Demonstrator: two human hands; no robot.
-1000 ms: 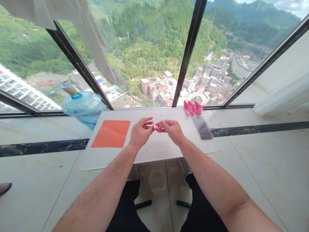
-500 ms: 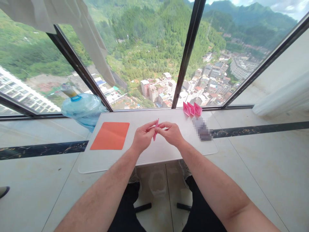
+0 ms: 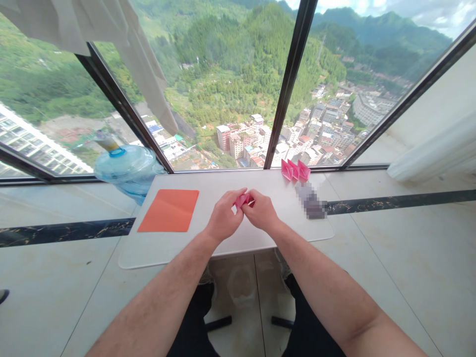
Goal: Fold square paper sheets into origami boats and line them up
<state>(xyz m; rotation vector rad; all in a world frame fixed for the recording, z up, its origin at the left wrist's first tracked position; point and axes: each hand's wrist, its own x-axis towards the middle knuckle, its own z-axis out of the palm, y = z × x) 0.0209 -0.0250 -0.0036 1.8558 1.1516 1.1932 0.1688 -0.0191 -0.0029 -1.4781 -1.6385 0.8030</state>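
Over the middle of the white table, both my hands grip a small folded piece of pink paper. My left hand pinches its left side, and my right hand has its fingers closed on the right side. The paper shows opened, angled folds, though my fingers cover part of it. At the back right of the table stand three pink folded paper pieces in a row. A stack or sheet of orange paper lies flat to the left of my hands.
A blurred-out object lies at the table's right side. Behind the left end stands a large blue water jug. Windows with a dark frame rise past the table's far edge, and a pale curtain hangs at the left.
The pink paper was a thin, flat shape held upright on edge; now it is spread wider with its folds showing. My hands have turned around it and come closer together.
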